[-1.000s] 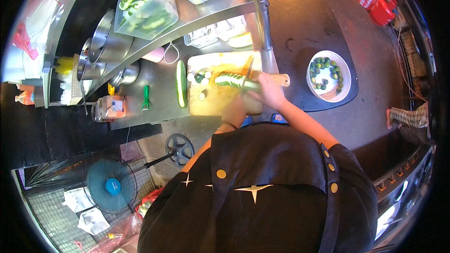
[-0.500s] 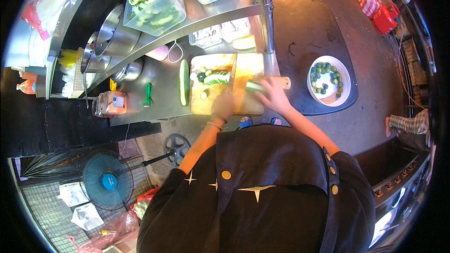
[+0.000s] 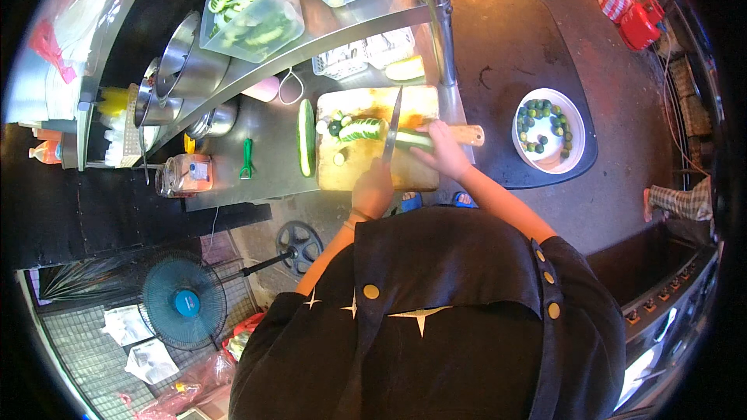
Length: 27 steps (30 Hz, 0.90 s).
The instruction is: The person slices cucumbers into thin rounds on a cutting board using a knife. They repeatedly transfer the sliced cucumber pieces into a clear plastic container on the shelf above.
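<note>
Head view: I see my left hand (image 3: 372, 190) wrapped around the handle of a knife (image 3: 393, 124), fingers closed tight on it at the near edge of the cutting board (image 3: 373, 167). The blade is thin, flat metal, and its long axis runs almost straight away from me, tip toward the far edge of the board. It crosses the cucumber (image 3: 411, 138) that my right hand (image 3: 445, 152) presses down on the board, fingers curled together over the right end. This cucumber lies crosswise, its long axis running left to right, cut end to the left, at a right angle to the blade.

Just left of the blade sits a fan of cucumber slices (image 3: 359, 127), pale green faces with dark skin rims, leaning on one another. A few round end pieces lie near them. The board is a pale wooden rectangle, stained orange along its far edge. A short wooden handle (image 3: 470, 135) sticks out of its right side.

A whole cucumber (image 3: 306, 137), dark, smooth and long, rests on the steel counter (image 3: 268, 159) just beside the left edge of the board, pointing away from me, parallel to the blade. Farther left lies a small green peeler (image 3: 247, 159), then a glass jar (image 3: 184, 175).

On the shelf above, a clear plastic tub (image 3: 253, 8) holds more sliced cucumber. To the right, on a dark mat, a white bowl (image 3: 523, 140) holds small round limes (image 3: 541, 120).
</note>
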Each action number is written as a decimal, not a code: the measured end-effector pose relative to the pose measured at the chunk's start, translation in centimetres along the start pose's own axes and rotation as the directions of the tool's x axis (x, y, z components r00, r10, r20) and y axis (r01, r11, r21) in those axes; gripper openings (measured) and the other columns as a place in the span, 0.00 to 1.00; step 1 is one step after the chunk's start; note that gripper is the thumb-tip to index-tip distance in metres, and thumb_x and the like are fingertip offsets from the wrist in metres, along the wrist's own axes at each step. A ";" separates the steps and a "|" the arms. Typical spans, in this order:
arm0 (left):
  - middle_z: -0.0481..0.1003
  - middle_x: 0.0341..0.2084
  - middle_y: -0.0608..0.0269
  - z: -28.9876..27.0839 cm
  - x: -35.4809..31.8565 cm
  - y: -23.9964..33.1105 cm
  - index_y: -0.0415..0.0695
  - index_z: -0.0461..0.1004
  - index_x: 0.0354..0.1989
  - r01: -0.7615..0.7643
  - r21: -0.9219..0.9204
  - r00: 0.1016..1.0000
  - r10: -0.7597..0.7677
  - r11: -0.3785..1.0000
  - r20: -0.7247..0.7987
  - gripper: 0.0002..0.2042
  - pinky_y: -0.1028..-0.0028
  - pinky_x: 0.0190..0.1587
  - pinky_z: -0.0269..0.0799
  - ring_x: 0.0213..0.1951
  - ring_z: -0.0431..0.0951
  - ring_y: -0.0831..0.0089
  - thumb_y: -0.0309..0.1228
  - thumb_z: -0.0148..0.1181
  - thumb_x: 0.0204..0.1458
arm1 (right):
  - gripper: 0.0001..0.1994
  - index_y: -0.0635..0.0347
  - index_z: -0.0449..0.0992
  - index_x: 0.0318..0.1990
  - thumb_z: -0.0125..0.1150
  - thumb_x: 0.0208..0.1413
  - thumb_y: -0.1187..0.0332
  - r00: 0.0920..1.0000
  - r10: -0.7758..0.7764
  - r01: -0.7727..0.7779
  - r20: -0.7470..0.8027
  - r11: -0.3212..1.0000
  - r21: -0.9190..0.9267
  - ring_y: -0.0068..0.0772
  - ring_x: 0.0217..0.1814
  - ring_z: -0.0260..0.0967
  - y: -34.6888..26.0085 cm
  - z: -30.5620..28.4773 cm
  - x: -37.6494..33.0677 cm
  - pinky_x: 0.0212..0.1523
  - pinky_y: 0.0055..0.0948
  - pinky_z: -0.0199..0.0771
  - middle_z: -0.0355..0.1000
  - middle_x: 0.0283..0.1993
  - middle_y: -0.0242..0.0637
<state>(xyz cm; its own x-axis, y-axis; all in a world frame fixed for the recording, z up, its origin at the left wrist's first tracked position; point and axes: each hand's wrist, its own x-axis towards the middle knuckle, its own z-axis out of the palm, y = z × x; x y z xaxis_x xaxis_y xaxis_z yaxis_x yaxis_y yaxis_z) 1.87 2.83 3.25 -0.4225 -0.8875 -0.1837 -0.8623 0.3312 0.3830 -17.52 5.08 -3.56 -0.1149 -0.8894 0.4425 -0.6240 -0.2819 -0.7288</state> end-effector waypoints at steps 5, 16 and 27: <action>0.71 0.17 0.44 0.0 0.0 -0.1 0.43 0.62 0.35 -0.043 -0.002 0.999 0.043 0.999 -0.013 0.08 0.50 0.26 0.66 0.23 0.73 0.44 0.35 0.43 0.58 | 0.20 0.63 0.66 0.41 0.66 0.43 0.64 1.000 -0.011 0.011 -0.003 0.999 0.030 0.50 0.42 0.62 0.6 0.2 0.0 0.46 0.40 0.63 0.63 0.37 0.47; 0.73 0.21 0.40 2.9 1.5 -0.7 0.40 0.64 0.35 -0.047 -0.010 0.998 0.048 0.999 0.030 0.11 0.50 0.30 0.69 0.27 0.75 0.42 0.37 0.44 0.57 | 0.20 0.64 0.66 0.40 0.66 0.43 0.63 1.000 0.005 -0.005 0.019 1.000 0.018 0.51 0.42 0.61 0.5 0.3 0.0 0.44 0.40 0.64 0.62 0.36 0.48; 0.73 0.20 0.41 -1.3 0.9 1.0 0.41 0.63 0.36 0.016 0.047 0.998 -0.018 0.999 0.052 0.12 0.49 0.29 0.68 0.26 0.75 0.43 0.39 0.42 0.58 | 0.20 0.65 0.67 0.40 0.66 0.43 0.64 1.000 0.008 -0.008 0.005 1.000 0.014 0.52 0.43 0.62 0.7 0.5 0.0 0.45 0.41 0.64 0.63 0.36 0.49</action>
<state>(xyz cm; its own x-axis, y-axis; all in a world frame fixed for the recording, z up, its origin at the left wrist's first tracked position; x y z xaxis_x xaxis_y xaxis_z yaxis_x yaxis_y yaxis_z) 0.96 1.99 4.63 -0.4207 -0.8756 -0.2373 -0.8810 0.3319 0.3370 -17.59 4.70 -4.28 -0.1161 -0.8935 0.4339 -0.6118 -0.2798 -0.7399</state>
